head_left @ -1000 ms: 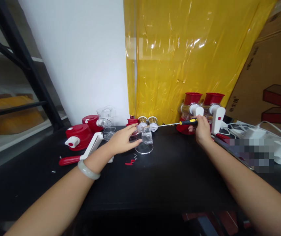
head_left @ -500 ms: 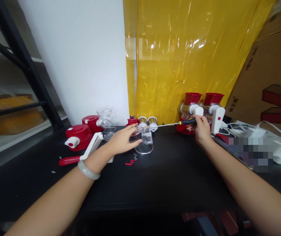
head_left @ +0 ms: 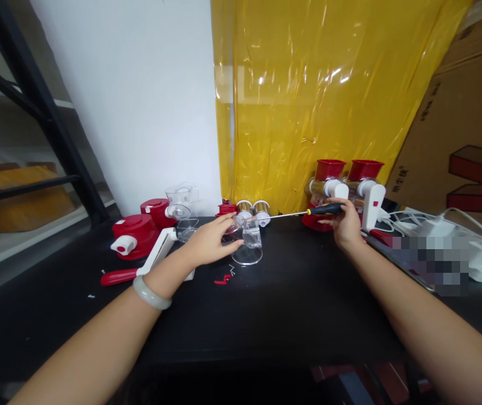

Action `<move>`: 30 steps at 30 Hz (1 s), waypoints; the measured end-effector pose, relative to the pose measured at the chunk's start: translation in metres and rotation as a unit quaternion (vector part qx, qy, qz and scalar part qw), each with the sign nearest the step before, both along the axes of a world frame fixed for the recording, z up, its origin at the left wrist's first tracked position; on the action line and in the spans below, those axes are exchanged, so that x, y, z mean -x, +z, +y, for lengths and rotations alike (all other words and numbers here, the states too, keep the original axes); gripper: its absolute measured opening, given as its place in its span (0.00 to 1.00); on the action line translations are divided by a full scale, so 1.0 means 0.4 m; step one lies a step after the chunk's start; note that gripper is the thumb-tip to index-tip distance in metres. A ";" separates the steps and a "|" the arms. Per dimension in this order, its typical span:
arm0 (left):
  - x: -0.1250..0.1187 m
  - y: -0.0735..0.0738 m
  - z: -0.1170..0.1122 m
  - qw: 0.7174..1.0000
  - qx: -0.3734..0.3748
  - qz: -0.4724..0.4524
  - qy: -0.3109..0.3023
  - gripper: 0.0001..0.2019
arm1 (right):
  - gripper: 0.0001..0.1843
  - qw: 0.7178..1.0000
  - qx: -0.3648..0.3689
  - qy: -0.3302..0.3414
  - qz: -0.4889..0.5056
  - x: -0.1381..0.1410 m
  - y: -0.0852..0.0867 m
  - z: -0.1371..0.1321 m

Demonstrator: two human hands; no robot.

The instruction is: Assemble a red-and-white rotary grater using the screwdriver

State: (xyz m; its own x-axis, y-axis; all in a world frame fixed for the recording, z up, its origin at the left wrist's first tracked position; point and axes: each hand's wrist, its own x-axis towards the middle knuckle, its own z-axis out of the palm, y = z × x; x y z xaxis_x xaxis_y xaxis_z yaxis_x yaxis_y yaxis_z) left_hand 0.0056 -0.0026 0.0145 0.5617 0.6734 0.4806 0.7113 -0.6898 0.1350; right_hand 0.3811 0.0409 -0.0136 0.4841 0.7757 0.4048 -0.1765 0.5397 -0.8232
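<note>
- My left hand (head_left: pixel 211 242) is wrapped around the clear plastic housing (head_left: pixel 249 239), grasping it from its left side. The housing stands on its round foot near the middle of the bench (head_left: pixel 266 320), toward the far edge.
- My right hand (head_left: pixel 346 228) grips the dark handle of the screwdriver (head_left: pixel 308 212), held above the bench near its far edge.
- The screwdriver's long axis runs almost level, roughly parallel to the far edge. The tip points left at the top of the housing, a shade lower than the handle on the right.
- I can't tell whether the tip is seated.
- To do this well, I'd pin the housing down so it can't twist. I'd hold the shaft straight and push along its axis while turning.
</note>
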 end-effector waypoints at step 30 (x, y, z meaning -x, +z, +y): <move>0.002 -0.002 0.001 1.000 0.002 -0.012 -0.008 0.21 | 0.17 0.999 0.038 -0.007 -0.017 0.005 0.005 0.004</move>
